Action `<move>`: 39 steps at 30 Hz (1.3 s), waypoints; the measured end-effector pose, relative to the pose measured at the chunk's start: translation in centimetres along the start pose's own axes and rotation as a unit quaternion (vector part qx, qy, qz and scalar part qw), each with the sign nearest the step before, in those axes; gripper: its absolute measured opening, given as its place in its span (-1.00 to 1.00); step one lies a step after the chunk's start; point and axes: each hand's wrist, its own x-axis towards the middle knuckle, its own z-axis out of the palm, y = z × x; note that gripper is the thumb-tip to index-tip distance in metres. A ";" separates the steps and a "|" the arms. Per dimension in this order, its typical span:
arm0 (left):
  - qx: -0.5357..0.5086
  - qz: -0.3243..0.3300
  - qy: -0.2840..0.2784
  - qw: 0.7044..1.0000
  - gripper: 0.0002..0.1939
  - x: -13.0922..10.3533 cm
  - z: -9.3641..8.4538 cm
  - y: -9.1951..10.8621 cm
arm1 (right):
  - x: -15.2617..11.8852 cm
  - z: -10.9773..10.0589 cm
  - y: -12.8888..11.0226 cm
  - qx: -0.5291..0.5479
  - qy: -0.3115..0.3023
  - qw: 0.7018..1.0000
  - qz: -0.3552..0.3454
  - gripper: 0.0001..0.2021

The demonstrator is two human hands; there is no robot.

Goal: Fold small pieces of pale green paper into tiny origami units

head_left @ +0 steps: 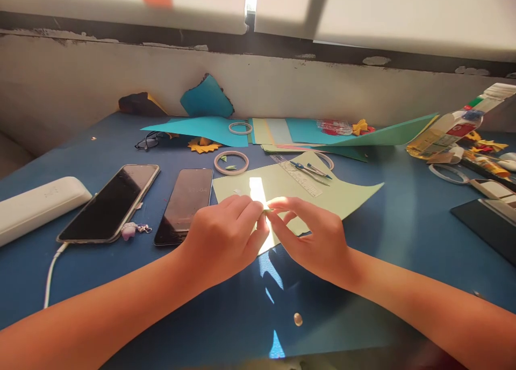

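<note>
My left hand (229,233) and my right hand (312,236) meet over the near part of a pale green paper sheet (346,193). Between their fingertips is a small green piece of paper (267,210), pinched from both sides and mostly hidden. Its exact shape is too small to make out. On the sheet beyond my fingers lie a clear ruler (300,178) and a drawing compass (310,171). A roll of tape (231,163) with small green paper bits inside its ring sits just past the sheet's left edge.
Two phones (110,203) (185,206) and a white power bank (40,206) lie to the left. Coloured paper sheets (193,128) line the back by the wall. A tilted bottle (451,128) stands at right, near a dark flat object (487,225). A small oval bead (298,319) lies in front.
</note>
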 end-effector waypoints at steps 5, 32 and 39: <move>-0.002 -0.001 -0.015 1.000 -0.86 0.0 0.2 0.3 | 0.0 -0.1 -0.1 0.016 -0.011 0.999 0.041 -0.92; -0.317 -0.151 -0.154 0.924 -0.82 0.5 -0.3 -0.5 | 1.6 -1.8 -0.7 0.273 -0.140 0.887 0.345 -0.97; -0.279 -0.161 -0.136 0.937 -0.88 0.3 -0.1 -0.2 | 1.6 -1.8 -0.7 0.273 -0.138 0.892 0.334 -0.98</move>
